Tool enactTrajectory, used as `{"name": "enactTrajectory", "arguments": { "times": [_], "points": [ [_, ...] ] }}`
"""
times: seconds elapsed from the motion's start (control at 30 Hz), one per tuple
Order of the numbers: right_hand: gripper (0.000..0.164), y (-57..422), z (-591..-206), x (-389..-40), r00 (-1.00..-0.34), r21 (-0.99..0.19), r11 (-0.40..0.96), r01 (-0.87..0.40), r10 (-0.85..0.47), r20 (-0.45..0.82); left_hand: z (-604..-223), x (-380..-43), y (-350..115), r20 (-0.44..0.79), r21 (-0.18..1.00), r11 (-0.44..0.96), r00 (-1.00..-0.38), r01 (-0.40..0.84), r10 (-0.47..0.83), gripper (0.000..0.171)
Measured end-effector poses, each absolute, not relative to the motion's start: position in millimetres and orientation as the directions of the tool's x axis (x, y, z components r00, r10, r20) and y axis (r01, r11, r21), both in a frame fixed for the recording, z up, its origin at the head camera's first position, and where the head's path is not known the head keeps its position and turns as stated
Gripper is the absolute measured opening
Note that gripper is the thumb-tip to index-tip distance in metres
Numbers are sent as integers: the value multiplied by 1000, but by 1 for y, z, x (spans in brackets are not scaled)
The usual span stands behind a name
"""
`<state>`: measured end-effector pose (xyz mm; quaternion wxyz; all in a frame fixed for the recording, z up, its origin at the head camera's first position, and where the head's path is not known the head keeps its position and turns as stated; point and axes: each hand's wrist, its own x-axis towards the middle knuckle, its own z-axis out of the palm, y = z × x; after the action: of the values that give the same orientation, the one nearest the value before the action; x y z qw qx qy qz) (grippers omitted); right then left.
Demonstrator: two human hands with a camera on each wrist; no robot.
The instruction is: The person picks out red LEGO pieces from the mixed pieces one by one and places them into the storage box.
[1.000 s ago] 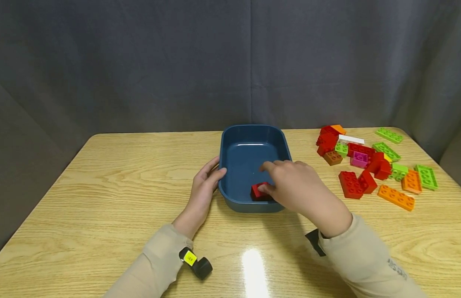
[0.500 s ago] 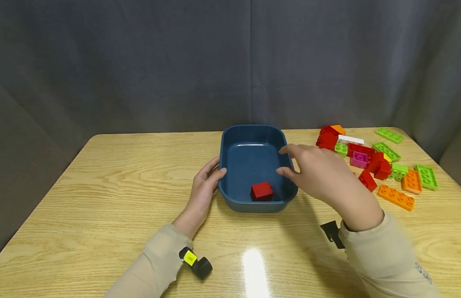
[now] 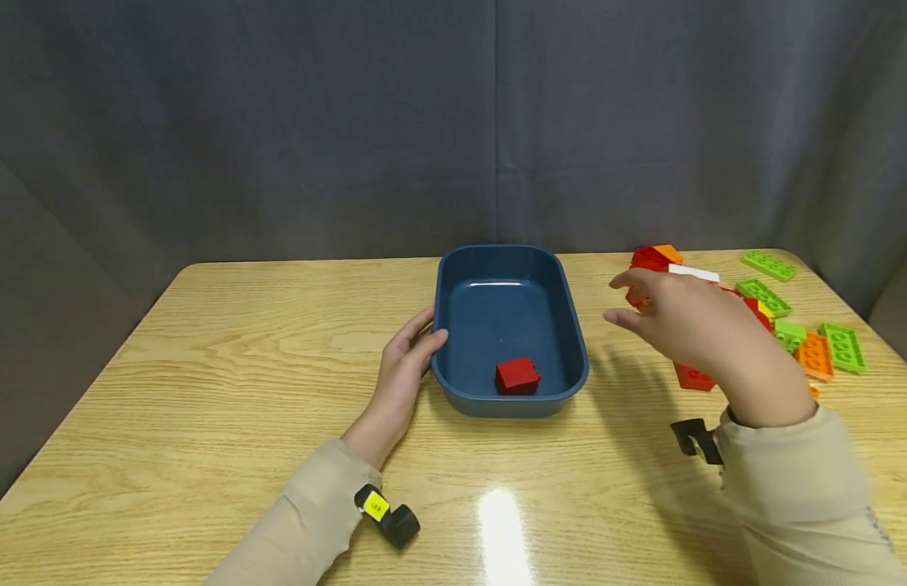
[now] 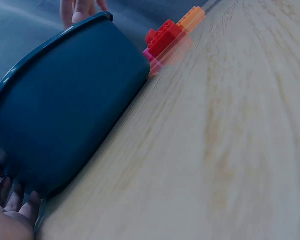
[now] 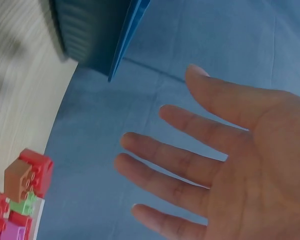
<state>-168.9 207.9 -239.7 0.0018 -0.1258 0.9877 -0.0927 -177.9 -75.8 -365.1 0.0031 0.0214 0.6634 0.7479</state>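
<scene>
A dark blue plastic bin (image 3: 508, 404) stands on the table with a red toy brick (image 3: 517, 376) lying inside near its front wall. My left hand (image 3: 403, 370) holds the bin's left side, thumb at the rim and fingers along the outer wall; the left wrist view shows those fingers (image 4: 12, 197) against the wall. To the right of the bin, my right hand (image 3: 687, 321) hangs above the table with nothing in it. Its fingers are spread and relaxed in the right wrist view, palm (image 5: 260, 175) bare. It covers part of the brick pile behind it.
Toy bricks lie in a loose group on the right: red ones (image 3: 649, 259), a white piece (image 3: 693, 273), green plates (image 3: 843, 348) and an orange plate (image 3: 815, 356). A grey curtain (image 3: 351, 130) hangs behind the table's (image 3: 241, 366) far edge.
My right hand has let go of the red brick inside the bin, lifted out and moved right toward the loose bricks. My left hand and the bin have stayed put.
</scene>
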Motion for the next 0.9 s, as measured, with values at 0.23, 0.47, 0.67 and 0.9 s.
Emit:
{"name": "enactTrajectory", "arguments": {
  "times": [0.23,0.47,0.67,0.9],
  "points": [
    [59,226,-244,-178,-972,-216,957,-193,-217,-92,-363,-178,-76,28,992,-126,-999,23,34,52],
    [63,252,-248,-185,-968,-248,958,-142,-186,-167,-363,-177,-76,24,993,-118,-999,20,35,53],
    [64,270,-252,-191,-968,-263,960,-102,-156,-197,-363,-177,-76,27,992,-121,-999,23,32,53],
    [61,285,-258,-197,-966,-252,966,-62,-122,-230,-364,-177,-76,20,993,-114,-999,17,27,51]
  ]
}}
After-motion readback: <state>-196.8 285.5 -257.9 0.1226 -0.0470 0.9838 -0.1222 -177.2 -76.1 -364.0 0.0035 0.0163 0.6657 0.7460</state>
